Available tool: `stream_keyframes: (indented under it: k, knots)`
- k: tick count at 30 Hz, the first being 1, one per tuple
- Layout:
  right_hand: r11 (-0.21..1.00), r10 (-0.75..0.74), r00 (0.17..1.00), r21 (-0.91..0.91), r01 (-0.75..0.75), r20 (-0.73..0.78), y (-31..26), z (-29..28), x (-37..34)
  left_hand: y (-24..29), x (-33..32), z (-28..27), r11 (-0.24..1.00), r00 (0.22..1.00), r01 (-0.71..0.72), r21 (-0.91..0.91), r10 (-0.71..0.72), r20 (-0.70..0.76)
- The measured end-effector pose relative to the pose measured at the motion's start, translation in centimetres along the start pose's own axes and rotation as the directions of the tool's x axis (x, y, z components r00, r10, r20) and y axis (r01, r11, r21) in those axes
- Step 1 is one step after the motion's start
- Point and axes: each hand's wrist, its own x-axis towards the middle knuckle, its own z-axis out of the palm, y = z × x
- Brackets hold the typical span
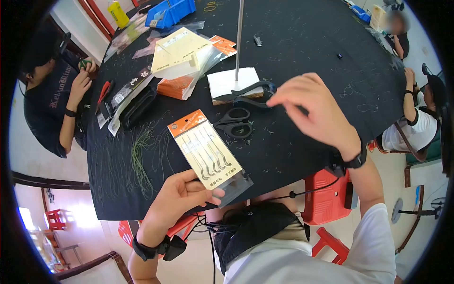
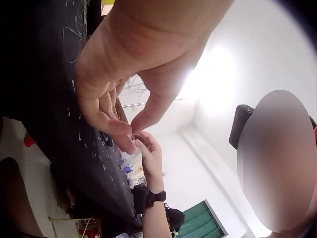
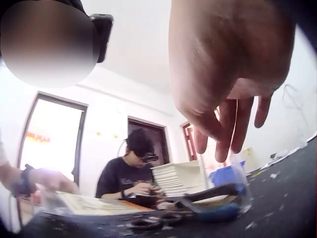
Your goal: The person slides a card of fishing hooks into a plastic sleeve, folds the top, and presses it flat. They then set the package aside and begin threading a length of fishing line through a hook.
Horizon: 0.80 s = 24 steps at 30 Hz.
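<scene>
In the head view my left hand [image 1: 182, 193] pinches the lower edge of a fishing hook packet [image 1: 204, 150] between thumb and fingers. The packet has an orange header, a cream card with several dark hooks on leaders, and a clear sleeve. My right hand [image 1: 314, 111] hovers beside the dark-handled pliers [image 1: 250, 92], its fingers extended and holding nothing. In the right wrist view those fingers hang loosely above the pliers [image 3: 218, 203]. Black scissors [image 1: 235, 124] lie just past the packet's upper right side.
A metal rod [image 1: 239, 42] rises from a white block [image 1: 231, 80] under the pliers. Cards in plastic sleeves [image 1: 182, 57] are stacked beyond. Loose green line [image 1: 142, 156] spreads at left; a blue bin [image 1: 170, 13] stands far back. Other people sit around the black-covered table [image 1: 302, 47].
</scene>
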Motion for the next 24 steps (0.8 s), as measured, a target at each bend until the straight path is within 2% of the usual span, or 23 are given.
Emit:
stream_keyframes:
  k: [4, 6, 7, 9, 10, 12, 13, 15, 16, 17, 18, 19, 20, 21, 22, 23, 24]
  knots:
    - [0.996, -0.060, 0.996, -0.067, 0.065, 0.068, -1.9, 0.8, -1.1, 0.1, 0.1, 0.0, 0.999, 0.999, 0.028, 0.037, -0.029, 0.020]
    - [0.985, -0.067, 0.994, -0.155, 0.081, 0.090, -2.0, 0.9, -1.3, 0.4, -0.3, 0.5, 0.998, 0.997, -0.020, 0.065, 0.025, -0.071]
    - [0.985, -0.068, 0.993, -0.154, 0.081, 0.092, -1.6, 1.1, -1.3, 0.2, -0.4, 0.5, 0.998, 0.997, -0.019, 0.063, 0.023, -0.071]
    - [0.998, 0.009, 1.000, -0.062, -0.008, 0.019, -0.3, 1.4, -1.4, -0.2, -0.8, 0.5, 0.971, 0.983, -0.061, 0.230, 0.098, -0.154]
    - [0.999, 0.033, 0.999, -0.039, -0.033, -0.007, 0.1, 1.4, -1.5, -0.1, -0.8, 0.4, 0.972, 0.983, -0.059, 0.229, 0.096, -0.155]
    - [0.997, 0.064, 0.996, -0.046, -0.067, -0.057, 0.5, 1.2, -1.4, 0.2, -0.7, 0.5, 0.772, 0.935, -0.082, 0.630, 0.278, -0.219]
    - [0.993, 0.096, 0.990, -0.054, -0.102, -0.105, 0.6, 1.1, -1.4, 0.3, -0.8, 0.5, 0.773, 0.936, -0.080, 0.630, 0.275, -0.219]
    - [0.997, 0.079, 0.989, -0.012, -0.082, -0.126, 0.2, 0.8, -1.3, 0.5, -1.1, 0.7, 0.628, 0.909, -0.001, 0.779, 0.325, -0.261]
    - [0.996, 0.069, 0.998, 0.064, -0.069, -0.001, -0.3, 0.6, -1.4, 0.4, -1.4, 0.9, 0.631, 0.911, 0.003, 0.776, 0.318, -0.261]
    - [0.988, 0.045, 0.992, 0.138, -0.062, 0.119, -0.8, 0.5, -1.5, 0.2, -1.8, 1.0, 0.528, 0.897, 0.016, 0.849, 0.368, -0.246]
    - [0.990, 0.011, 0.995, 0.140, -0.024, 0.098, -1.4, 1.2, -1.9, 0.0, -2.1, 1.0, 0.417, 0.881, 0.033, 0.908, 0.417, -0.223]
    - [0.987, -0.069, 0.988, 0.152, 0.048, 0.138, -1.7, 1.6, -2.2, -0.2, -2.2, 1.0, 0.419, 0.882, 0.035, 0.907, 0.415, -0.226]
    - [0.977, -0.104, 0.982, 0.199, 0.071, 0.158, -2.5, 1.8, -2.2, -0.4, -2.2, 0.9, 0.339, 0.832, -0.130, 0.932, 0.548, -0.084]
    - [0.965, -0.139, 0.975, 0.247, 0.093, 0.175, -3.2, 1.9, -2.2, -0.8, -2.2, 0.8, 0.235, 0.748, -0.283, 0.930, 0.661, 0.060]
    - [0.957, -0.191, 0.952, 0.263, 0.125, 0.240, -3.4, 2.1, -2.4, -1.3, -2.2, 0.9, 0.240, 0.745, -0.298, 0.924, 0.664, 0.068]
    - [0.956, -0.191, 0.952, 0.267, 0.124, 0.240, -3.8, 2.3, -2.5, -1.6, -2.2, 1.1, 0.241, 0.747, -0.296, 0.924, 0.662, 0.067]
    - [0.946, -0.226, 0.934, 0.290, 0.143, 0.277, -4.2, 2.5, -2.5, -1.8, -2.1, 1.3, 0.199, 0.739, -0.292, 0.936, 0.668, 0.088]
